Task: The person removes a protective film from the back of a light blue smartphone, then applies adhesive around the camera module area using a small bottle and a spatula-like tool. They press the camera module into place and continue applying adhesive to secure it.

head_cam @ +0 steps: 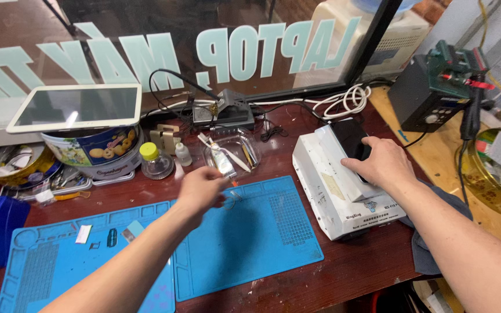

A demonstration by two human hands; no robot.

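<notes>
Left hand on glue tube, right hand steadying phone on white heating unit.

Your left hand (203, 186) is closed in a pinch on a small glue tube (224, 163), held above the near edge of the blue work mat (273, 232), just in front of the clear dish of tools (244, 152). Your right hand (381, 164) lies flat, fingers together, on the dark phone (350, 138), which rests on the sloped top of the white heating unit (337, 200) to the right of the mat. Judgement: keep the right palm pressing evenly so the phone cannot slide down the slope, and hold the tube by its body, nozzle away from the mat, so nothing drips. The tube's cap is too blurred to tell whether it is on.
</notes>
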